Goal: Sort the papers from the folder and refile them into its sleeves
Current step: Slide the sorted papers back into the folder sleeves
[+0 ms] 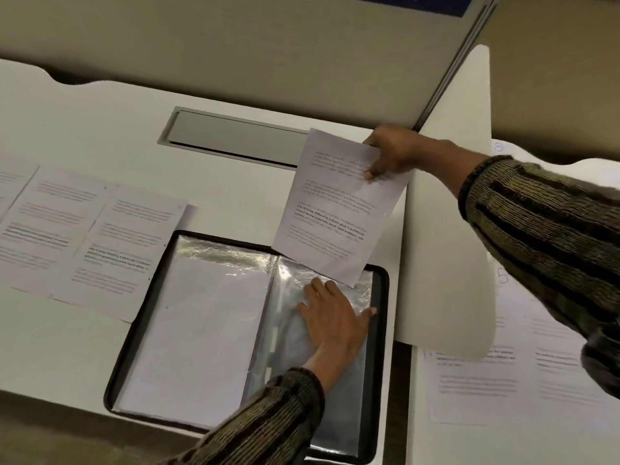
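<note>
Left grip [330, 317], fingers spread flat, presses a crinkly glossy sleeve [339, 397] of the black folder [134, 347] at six o'clock on the smooth white counter [100, 129], while right grip [392, 152] pinches a printed sheet [335, 209] at one o'clock.

A black-rimmed folder [380, 364] of clear plastic sleeves [342, 397] lies open at lower centre. A printed white sheet [332, 209] hangs tilted above its right page. More printed sheets [84, 236] lie flat at left.

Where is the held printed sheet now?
Head view, right of centre: the right hand pinches the printed sheet by its top corner, its lower edge hanging over the right sleeve of the folder, just beyond the left hand.
</note>
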The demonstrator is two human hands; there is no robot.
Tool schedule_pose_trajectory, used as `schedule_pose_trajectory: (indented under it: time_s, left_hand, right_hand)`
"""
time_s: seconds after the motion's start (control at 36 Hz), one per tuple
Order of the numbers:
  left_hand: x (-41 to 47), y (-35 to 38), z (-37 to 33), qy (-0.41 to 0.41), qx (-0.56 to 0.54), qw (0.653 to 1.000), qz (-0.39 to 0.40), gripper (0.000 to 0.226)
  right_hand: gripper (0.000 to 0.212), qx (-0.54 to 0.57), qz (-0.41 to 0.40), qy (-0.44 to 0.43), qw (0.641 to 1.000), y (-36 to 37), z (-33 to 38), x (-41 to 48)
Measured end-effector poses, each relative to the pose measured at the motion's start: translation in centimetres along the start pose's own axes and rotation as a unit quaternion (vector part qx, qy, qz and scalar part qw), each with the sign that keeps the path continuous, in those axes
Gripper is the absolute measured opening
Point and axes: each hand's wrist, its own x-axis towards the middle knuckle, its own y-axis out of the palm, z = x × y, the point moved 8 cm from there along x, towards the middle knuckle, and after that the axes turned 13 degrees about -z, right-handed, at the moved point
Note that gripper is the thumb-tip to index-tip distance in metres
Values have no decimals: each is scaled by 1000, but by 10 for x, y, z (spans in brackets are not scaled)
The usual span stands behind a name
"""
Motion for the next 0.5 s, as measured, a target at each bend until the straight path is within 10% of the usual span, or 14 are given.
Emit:
schedule_pose_trajectory:
  time_s: [0.19,0.5]
  left_hand:
    - [-13,24,-13,21,40,998,54,122]
    - [-20,10,-10,0,-56,998,13,56]
  right_hand:
    - [33,-3,-6,10,1000,-7,-21,8]
    - [31,43,4,49,998,-21,-40,16]
